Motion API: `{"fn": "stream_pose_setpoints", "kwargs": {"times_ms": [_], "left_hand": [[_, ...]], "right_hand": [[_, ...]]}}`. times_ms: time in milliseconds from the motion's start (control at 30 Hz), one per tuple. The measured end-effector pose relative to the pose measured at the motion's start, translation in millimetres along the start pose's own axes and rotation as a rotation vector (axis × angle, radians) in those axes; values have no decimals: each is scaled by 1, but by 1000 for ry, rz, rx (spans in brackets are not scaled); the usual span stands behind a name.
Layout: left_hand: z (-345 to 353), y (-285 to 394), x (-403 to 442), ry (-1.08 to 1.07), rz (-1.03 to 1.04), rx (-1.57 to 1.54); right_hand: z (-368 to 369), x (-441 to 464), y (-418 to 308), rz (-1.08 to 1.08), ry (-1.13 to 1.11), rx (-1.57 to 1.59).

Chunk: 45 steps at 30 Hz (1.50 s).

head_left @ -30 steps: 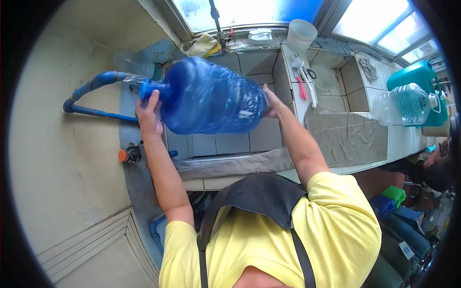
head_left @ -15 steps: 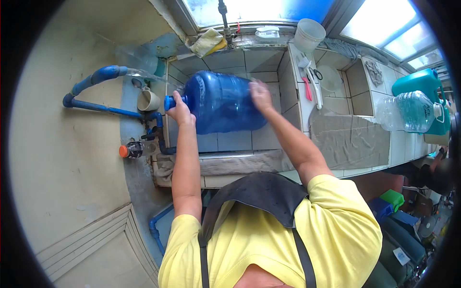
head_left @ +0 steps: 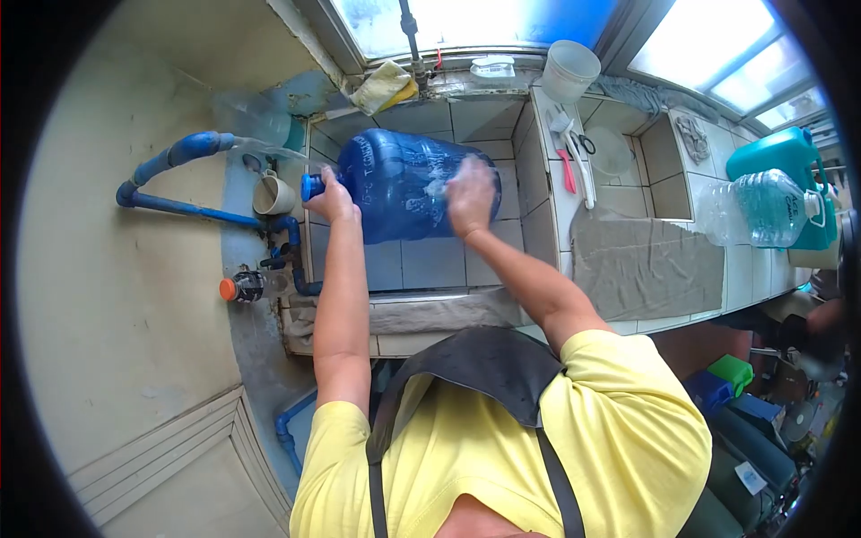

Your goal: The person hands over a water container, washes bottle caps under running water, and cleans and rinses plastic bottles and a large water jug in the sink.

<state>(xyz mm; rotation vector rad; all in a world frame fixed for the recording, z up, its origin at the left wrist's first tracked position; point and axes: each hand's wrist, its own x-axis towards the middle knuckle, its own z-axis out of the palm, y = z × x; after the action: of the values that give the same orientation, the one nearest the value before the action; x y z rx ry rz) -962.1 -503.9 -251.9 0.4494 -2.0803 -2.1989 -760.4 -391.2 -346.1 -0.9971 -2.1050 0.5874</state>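
Observation:
A large blue water jug (head_left: 399,188) lies on its side over the tiled basin (head_left: 435,269), its capped neck toward the left. My left hand (head_left: 333,195) is closed around the neck. Flat against the jug's side near its base is my right hand (head_left: 468,197), blurred, with its fingers not wrapped around anything. Water streams from the open end of a blue pipe (head_left: 193,146) toward the jug's neck end. Left of the jug a light cup (head_left: 273,194) hangs by the wall.
Right of the basin lie a pink-handled tool (head_left: 566,171) and a white brush (head_left: 583,166). A white bucket (head_left: 570,70), a grey cloth (head_left: 646,264), a clear jug (head_left: 762,208) and a teal container (head_left: 785,152) stand or lie around the counter. An orange-capped bottle (head_left: 240,288) is at left.
The jug has moved right and down from beside the pipe, uncovering the cup. My right hand has left the jug's base and moved left onto its side.

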Motion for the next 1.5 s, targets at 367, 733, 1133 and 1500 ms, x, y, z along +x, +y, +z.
{"fn": "stream_pose_setpoints", "kwargs": {"times_ms": [367,733,1133,1500], "left_hand": [[-17,-4,5,-132,-62,-134],[-48,102,-19,-647,623,765],[-11,89,27,-624,1216,594],[0,64,23,-203,1184,680]], "right_hand": [[-4,6,63,669,-199,136],[-152,217,-1,-143,380,-18],[-122,290,-30,-31,-107,-107],[-14,162,-279,167,-1146,1082]]}}
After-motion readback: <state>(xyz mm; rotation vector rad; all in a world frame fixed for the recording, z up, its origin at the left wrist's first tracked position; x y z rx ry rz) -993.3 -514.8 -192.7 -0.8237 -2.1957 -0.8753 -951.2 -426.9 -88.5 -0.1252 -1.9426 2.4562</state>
